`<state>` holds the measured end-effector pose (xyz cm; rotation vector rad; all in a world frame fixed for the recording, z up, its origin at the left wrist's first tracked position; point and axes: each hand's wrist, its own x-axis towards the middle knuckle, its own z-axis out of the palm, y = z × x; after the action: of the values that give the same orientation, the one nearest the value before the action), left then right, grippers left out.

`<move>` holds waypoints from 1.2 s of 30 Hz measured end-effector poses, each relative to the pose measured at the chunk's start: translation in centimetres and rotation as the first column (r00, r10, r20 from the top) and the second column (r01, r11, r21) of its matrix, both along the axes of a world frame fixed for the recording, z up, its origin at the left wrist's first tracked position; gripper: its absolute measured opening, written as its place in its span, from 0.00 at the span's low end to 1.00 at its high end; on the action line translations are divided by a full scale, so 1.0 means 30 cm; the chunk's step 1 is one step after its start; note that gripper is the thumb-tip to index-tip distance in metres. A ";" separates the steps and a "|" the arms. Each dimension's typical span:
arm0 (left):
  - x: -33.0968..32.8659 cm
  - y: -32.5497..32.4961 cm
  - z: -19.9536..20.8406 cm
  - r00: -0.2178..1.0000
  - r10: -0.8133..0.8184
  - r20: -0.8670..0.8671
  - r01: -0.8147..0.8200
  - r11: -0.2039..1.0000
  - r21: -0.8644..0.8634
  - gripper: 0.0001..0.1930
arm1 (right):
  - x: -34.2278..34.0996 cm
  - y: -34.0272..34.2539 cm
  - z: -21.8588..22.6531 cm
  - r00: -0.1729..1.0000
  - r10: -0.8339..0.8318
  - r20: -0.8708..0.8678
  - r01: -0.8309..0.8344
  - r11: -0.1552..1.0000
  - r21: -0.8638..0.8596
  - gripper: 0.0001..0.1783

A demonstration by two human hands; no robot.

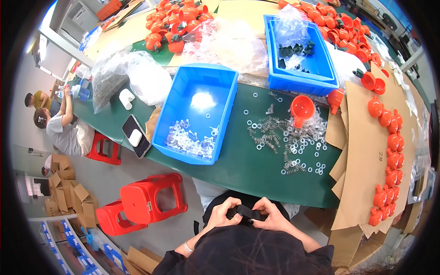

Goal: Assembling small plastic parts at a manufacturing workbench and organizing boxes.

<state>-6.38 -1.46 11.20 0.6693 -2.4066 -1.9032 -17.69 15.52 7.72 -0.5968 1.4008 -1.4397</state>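
The dark green surface carries a blue bin. Right of the bin lie scattered coil springs, white rings and a heap of clear pieces, an orange cup among them. Left of the bin are a dark phone, a white curved piece and a clear plastic bag.

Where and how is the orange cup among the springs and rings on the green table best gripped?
Probably by the short stub of the orange cup, pinched from the near side: the stub juts that way, while the open mouth faces the camera and loose springs lie to its left.
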 end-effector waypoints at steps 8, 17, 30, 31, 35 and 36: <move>-0.002 0.006 -0.012 1.000 -0.010 0.025 0.009 0.999 0.045 0.16 | -0.021 0.054 0.009 0.996 0.031 0.081 -0.033 0.999 0.031 0.21; -0.017 -0.005 -0.024 0.996 -0.052 0.067 0.050 0.998 0.025 0.15 | -0.061 0.051 0.053 0.987 0.090 0.132 -0.103 0.991 0.090 0.19; 0.051 0.049 -0.103 0.996 0.086 0.016 -0.088 0.992 0.086 0.15 | -0.044 -0.031 0.050 0.934 0.260 0.245 -0.267 0.964 -0.004 0.11; 0.051 0.051 -0.136 0.997 0.083 0.000 -0.082 0.994 0.077 0.16 | -0.050 -0.021 0.059 0.897 0.283 0.339 -0.306 0.952 0.015 0.09; 0.046 0.032 -0.119 0.993 0.093 -0.078 -0.080 0.984 0.160 0.16 | -0.073 0.126 -0.121 0.859 0.325 0.395 -0.377 0.924 0.061 0.23; 0.038 0.025 -0.120 0.993 0.092 -0.072 -0.080 0.983 0.163 0.16 | -0.066 0.127 -0.071 0.877 0.300 0.374 -0.365 0.924 0.114 0.23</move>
<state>-5.26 -0.71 7.61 0.6782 -2.1596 -2.0612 -19.69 19.34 5.57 -0.4140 1.0684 -1.0632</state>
